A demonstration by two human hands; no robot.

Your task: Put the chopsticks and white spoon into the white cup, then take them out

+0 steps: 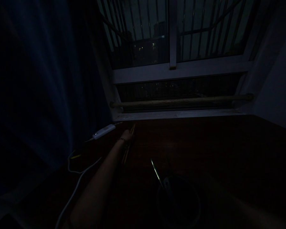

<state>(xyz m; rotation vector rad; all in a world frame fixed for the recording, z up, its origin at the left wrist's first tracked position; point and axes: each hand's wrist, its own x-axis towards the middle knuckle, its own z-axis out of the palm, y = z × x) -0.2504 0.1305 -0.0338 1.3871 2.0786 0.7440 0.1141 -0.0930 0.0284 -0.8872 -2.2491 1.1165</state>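
Stretched far out over the dark reddish table, my left hand (127,136) is closed around a pair of thin, pale chopsticks (125,155). Their ends show beyond the hand and below it. Near the front stands a dark round container (199,206), its inside too dark to make out. A thin shiny stick (156,171) leans up out of it to the left, beside a greyish handle (166,183) with a hole at its end. My right forearm (255,214) comes in blurred from the lower right; the right hand's fingers are lost in darkness beside the container.
A white power strip (104,131) lies at the table's left edge, with a white cable (77,187) looping forward. A small yellow strip (75,156) is near the cable. A dark blue curtain (45,79) hangs left; a barred window (143,71) stands behind the table.
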